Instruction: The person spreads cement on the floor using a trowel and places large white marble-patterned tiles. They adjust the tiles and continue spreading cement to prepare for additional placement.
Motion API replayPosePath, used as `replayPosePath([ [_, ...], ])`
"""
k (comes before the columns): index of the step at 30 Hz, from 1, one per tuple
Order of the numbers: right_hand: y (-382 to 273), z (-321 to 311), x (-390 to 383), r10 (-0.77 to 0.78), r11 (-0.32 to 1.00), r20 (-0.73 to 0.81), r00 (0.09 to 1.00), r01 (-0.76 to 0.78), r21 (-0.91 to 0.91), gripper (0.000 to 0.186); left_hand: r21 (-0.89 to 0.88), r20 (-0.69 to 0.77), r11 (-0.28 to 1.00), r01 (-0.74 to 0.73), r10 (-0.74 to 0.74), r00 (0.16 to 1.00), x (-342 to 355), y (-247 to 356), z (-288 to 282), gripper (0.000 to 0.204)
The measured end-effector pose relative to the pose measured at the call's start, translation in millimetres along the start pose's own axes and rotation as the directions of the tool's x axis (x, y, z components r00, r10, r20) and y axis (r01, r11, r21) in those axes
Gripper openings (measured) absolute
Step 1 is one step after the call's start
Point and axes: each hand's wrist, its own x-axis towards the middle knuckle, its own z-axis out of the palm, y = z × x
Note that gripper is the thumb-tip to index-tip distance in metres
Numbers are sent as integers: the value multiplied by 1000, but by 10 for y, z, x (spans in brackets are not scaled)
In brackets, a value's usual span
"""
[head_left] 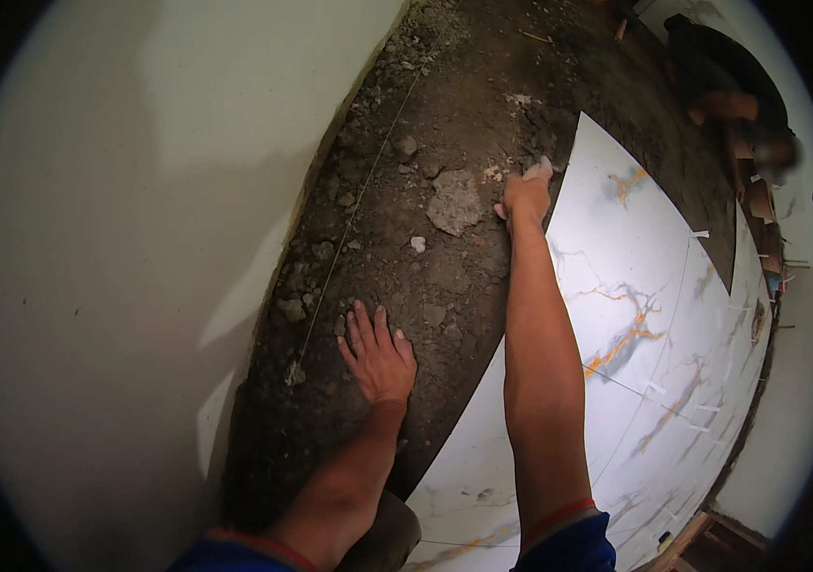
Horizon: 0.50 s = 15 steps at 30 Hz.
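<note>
Fingers spread, my left hand lies flat on the rough brown dirt and holds nothing. My right arm stretches farther forward, along the edge of the laid white marble-patterned tiles. At the left edge of the far tile, my right hand is closed low over the dirt. Something pale yellowish shows at its fingers, too small to name. A flat grey lump sits in the dirt to the left of that hand.
A thin string runs along the dirt beside the white wall. Loose stones line the wall's foot. White tile spacers stick up at the tile joints. Another person crouches at the far right.
</note>
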Motion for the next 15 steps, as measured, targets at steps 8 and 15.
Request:
replayPosePath([
  [8,-193,198,414,75,988,-67,995,-65,139,78,-8,13,1000,-12,12,1000,21,6,-41,51],
  [15,-373,-69,559,93,978,125,988,-114,175,77,10,19,1000,1,-1,1000,18,8,-45,50],
])
